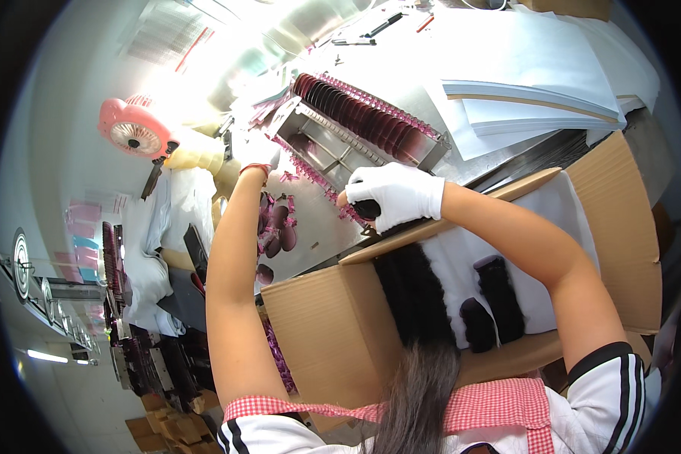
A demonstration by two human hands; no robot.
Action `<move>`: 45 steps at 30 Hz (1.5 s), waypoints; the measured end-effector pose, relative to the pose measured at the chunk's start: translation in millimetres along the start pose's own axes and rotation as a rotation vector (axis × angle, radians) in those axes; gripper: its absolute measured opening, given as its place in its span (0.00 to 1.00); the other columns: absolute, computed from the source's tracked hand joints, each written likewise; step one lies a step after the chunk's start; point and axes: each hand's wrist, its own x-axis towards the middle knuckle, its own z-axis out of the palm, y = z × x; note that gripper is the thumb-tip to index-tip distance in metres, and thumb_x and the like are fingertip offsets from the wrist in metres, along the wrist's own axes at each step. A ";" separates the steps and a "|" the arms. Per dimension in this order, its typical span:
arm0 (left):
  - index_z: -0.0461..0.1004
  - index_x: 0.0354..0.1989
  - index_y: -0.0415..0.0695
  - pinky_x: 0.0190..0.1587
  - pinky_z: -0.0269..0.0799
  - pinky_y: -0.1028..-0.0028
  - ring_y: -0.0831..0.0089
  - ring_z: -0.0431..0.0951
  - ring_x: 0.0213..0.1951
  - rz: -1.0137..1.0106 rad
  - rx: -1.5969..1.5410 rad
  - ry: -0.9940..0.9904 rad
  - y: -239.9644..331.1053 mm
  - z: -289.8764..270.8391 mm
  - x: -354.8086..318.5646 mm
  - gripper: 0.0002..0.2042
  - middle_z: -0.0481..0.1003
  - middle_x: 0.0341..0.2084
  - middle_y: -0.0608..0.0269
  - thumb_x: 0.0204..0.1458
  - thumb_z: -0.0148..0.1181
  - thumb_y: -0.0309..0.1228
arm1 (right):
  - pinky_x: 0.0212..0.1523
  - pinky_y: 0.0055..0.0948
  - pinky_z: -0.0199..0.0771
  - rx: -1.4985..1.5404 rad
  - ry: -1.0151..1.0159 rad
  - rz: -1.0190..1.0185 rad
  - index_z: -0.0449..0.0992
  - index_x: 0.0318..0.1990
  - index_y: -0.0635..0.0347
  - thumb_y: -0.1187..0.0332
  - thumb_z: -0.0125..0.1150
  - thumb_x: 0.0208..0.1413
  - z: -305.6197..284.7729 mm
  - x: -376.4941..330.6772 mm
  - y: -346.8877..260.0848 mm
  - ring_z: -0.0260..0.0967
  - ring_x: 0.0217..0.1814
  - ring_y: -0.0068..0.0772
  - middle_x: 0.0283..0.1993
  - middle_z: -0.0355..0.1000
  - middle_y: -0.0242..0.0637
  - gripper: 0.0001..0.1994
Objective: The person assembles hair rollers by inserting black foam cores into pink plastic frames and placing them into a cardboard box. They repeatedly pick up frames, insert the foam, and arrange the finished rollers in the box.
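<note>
My right hand [402, 198], in a white fingerless-tipped glove, is curled round dark lenses [366, 209] just above the box's far edge. How many lenses it holds is hidden. My left hand [263, 153], gloved in white with a red band at the wrist, reaches to the left end of a metal rack; glare washes out its fingers. A row of dark, reddish-brown lenses [363, 121] stands on edge along the rack's far side. The rack's near part [333, 155] shows bare metal bars. Loose dark lenses [280, 227] and small pink clips lie on the table beside it.
Close to my body stands an open cardboard box [325, 318] with rows of black lenses [412, 295] on white lining. Stacked white sheets [537, 113] lie at the far right, pens [382, 25] at the back. A pink fan [135, 132] stands at the left.
</note>
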 end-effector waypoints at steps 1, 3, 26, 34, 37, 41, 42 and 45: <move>0.64 0.65 0.42 0.74 0.36 0.63 0.59 0.54 0.71 0.126 0.161 0.246 6.6 -12.6 -1.8 0.32 0.73 0.57 0.49 0.52 0.52 0.43 | 0.52 0.39 0.75 0.018 0.048 -0.007 0.74 0.54 0.49 0.68 0.69 0.39 1.4 -0.2 0.4 0.72 0.52 0.46 0.49 0.72 0.43 0.28; 0.68 0.61 0.43 0.66 0.58 0.59 0.54 0.71 0.58 -0.005 0.101 0.378 16.6 -42.5 -20.2 0.23 0.78 0.49 0.47 0.58 0.47 0.37 | 0.56 0.38 0.72 0.053 0.211 -0.015 0.72 0.57 0.52 0.70 0.69 0.39 5.1 2.2 1.2 0.71 0.53 0.48 0.47 0.71 0.44 0.31; 0.64 0.56 0.50 0.48 0.76 0.68 0.73 0.74 0.50 -0.426 -2.467 -0.819 209.0 -268.3 -278.9 0.19 0.71 0.50 0.64 0.64 0.55 0.46 | 0.68 0.47 0.57 -0.379 0.350 0.090 0.65 0.59 0.66 0.62 0.78 0.32 48.3 -119.0 -123.5 0.69 0.59 0.47 0.56 0.67 0.48 0.42; 0.71 0.42 0.40 0.39 0.77 0.72 0.73 0.77 0.36 -0.225 -1.862 -1.179 238.4 -245.1 -316.8 0.14 0.75 0.39 0.60 0.47 0.64 0.21 | 0.61 0.39 0.69 -0.041 0.117 0.564 0.67 0.57 0.67 0.65 0.67 0.46 33.1 -202.4 -90.1 0.68 0.59 0.53 0.56 0.69 0.57 0.30; 0.72 0.40 0.39 0.35 0.74 0.76 0.76 0.76 0.31 -0.009 -1.653 -1.105 266.0 -229.9 -316.5 0.12 0.76 0.34 0.60 0.47 0.62 0.22 | 0.50 0.43 0.75 -0.180 -0.046 0.776 0.68 0.55 0.66 0.64 0.65 0.47 54.6 -208.6 -81.2 0.76 0.46 0.56 0.40 0.77 0.56 0.28; 0.72 0.40 0.36 0.40 0.73 0.70 0.68 0.77 0.34 0.334 -1.170 -0.915 302.0 -211.2 -307.6 0.14 0.78 0.30 0.55 0.44 0.62 0.26 | 0.42 0.44 0.77 -0.281 -0.257 0.903 0.66 0.53 0.68 0.63 0.62 0.51 79.2 -198.1 -70.6 0.78 0.41 0.54 0.36 0.79 0.51 0.25; 0.71 0.41 0.34 0.44 0.73 0.67 0.63 0.77 0.36 0.353 -1.141 -0.912 308.6 -207.1 -305.9 0.16 0.78 0.31 0.51 0.44 0.63 0.28 | 0.41 0.44 0.77 -0.291 -0.252 0.918 0.65 0.55 0.69 0.64 0.61 0.53 79.3 -198.0 -66.3 0.79 0.41 0.52 0.36 0.79 0.50 0.25; 0.72 0.41 0.35 0.44 0.73 0.66 0.61 0.78 0.37 0.393 -1.147 -0.887 327.4 -194.7 -303.8 0.16 0.78 0.32 0.50 0.45 0.63 0.30 | 0.44 0.48 0.75 -0.263 -0.201 0.959 0.63 0.52 0.71 0.68 0.59 0.52 69.5 -210.7 -50.7 0.77 0.43 0.60 0.39 0.77 0.61 0.23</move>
